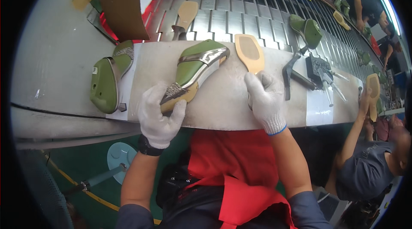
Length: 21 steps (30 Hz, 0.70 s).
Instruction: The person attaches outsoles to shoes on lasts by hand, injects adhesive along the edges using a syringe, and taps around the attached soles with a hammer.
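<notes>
View from above of a person in a red apron at a pale, worn workbench that runs alongside a slatted metal conveyor. Both hands wear white knit work gloves.

The left hand is closed around the heel end of a green shoe last fitted with a metallic silver strap upper and a tan insole. The fingers curl over the glittery back strap and the thumb presses the tan edge. The shoe lies on the bench, toe pointing up and to the right, towards the conveyor.

The right hand rests on the bench with fingers loosely bent. Its fingertips touch the near end of a flat tan sole piece with a brown centre, which lies just right of the shoe's toe. Whether the hand grips this sole or only rests on it cannot be told.

At the left end of the bench, on a white sheet, lies a second green last with a silver strap, bottom up. To the right of the right hand lie a dark metal hammer and a dark metal tool block with pins. On the conveyor sit another tan sole and a green last.

At the far right, another person in a grey shirt holds up a tan sole
</notes>
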Motion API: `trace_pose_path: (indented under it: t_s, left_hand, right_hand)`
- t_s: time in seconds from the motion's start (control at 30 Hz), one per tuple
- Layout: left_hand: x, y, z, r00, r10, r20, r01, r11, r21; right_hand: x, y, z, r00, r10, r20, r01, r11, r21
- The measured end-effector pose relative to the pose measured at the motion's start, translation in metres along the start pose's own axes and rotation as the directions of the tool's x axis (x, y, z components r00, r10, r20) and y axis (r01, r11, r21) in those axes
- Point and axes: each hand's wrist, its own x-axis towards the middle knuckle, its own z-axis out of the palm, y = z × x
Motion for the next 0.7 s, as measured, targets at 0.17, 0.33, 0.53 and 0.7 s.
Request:
trace_pose_path:
  t_s: [0.17, 0.33, 0.53, 0.7]
  left_hand:
    - [-0.008, 0.000, -0.006, 0.988, -0.151, 0.027, 0.153, 0.984, -0.096]
    - [-0.007, -0.004, -0.035, 0.856, -0.490, 0.166, 0.517, 0.801, -0.302]
    - [0.086, 0.039, -0.066, 0.861, -0.499, 0.095, 0.468, 0.706, -0.532]
    - [0.108, 0.020, -0.016, 0.833, -0.534, -0.145, 0.247, 0.592, -0.767]
  right_hand:
    - [-0.011, 0.021, -0.005, 0.975, -0.193, -0.111, 0.163, 0.958, -0.235]
    - [-0.040, 0.027, -0.027, 0.828, -0.557, -0.065, 0.383, 0.647, -0.660]
    - [-0.051, 0.032, -0.035, 0.841, -0.541, -0.006, 0.402, 0.633, -0.662]
    - [-0.094, 0.035, -0.044, 0.933, -0.277, -0.232, 0.245, 0.957, -0.156]
